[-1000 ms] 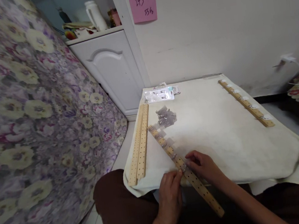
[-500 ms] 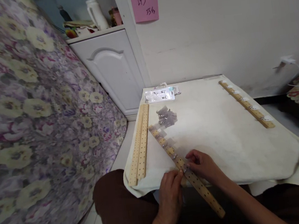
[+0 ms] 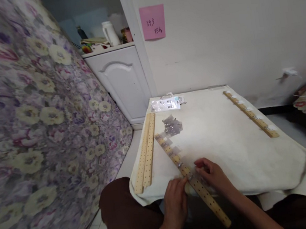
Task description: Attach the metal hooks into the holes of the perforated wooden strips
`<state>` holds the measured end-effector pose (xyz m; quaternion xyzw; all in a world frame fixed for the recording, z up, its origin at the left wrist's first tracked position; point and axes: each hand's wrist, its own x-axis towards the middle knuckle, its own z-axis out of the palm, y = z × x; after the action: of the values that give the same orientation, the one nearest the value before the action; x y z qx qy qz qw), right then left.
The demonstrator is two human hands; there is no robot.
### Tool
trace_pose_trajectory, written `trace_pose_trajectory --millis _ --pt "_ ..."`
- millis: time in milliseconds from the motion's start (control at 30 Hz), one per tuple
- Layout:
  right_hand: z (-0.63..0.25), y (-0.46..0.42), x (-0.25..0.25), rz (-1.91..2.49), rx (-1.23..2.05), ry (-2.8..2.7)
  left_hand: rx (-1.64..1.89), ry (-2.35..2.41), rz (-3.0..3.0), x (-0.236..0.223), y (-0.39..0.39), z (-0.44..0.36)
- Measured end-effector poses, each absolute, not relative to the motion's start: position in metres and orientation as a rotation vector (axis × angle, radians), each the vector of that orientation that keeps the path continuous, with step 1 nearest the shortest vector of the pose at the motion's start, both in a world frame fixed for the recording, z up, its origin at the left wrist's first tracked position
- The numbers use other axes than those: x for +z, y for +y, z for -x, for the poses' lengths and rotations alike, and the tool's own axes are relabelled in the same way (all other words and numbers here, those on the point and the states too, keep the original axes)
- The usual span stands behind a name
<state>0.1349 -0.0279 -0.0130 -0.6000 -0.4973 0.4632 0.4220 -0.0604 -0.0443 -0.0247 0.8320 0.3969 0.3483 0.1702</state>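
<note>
Drawn slightly rightward from the strip since earlier, my right hand point(image 3: 212, 176) keeps a narrow grip; whether it holds anything I can't tell. Pale, dark-holed wooden strip point(image 3: 206, 196), metal clips point(image 3: 180, 164) lining its far half, crosses the near edge of the table point(image 3: 212, 122); my left hand point(image 3: 176, 197) touches it, grip unclear.

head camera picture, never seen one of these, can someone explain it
No machine: a person's bare hands, seen from a camera worn on the head. The left hand touches a long pale wooden strip with holes; the right hand is beside a small metal piece on it. Neither hand's grip shows clearly. On the cream cloth lie two bare, holed wooden strips, a pile of clear and metal pieces, a clear plastic package and, far right, a wooden strip with white tags.
</note>
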Motion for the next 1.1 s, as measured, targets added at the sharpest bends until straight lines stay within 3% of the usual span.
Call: trace_pose_trajectory --millis 367,633,1000,1100 --pt "-0.149 -0.01 -0.006 1.514 1.049 -1.242 0.956 1.236 -2.215 -0.015 -0.03 0.063" --pt "-0.153 -0.024 -0.01 1.487 1.215 -1.255 0.977 1.253 -2.148 -0.007 -0.027 0.063" --pt "-0.127 0.08 0.017 1.583 0.341 -1.851 0.91 1.232 -2.146 -0.015 -0.022 0.072" --pt "-0.103 0.118 0.029 1.551 0.256 -1.925 0.946 1.199 -2.177 -0.023 -0.02 0.075"
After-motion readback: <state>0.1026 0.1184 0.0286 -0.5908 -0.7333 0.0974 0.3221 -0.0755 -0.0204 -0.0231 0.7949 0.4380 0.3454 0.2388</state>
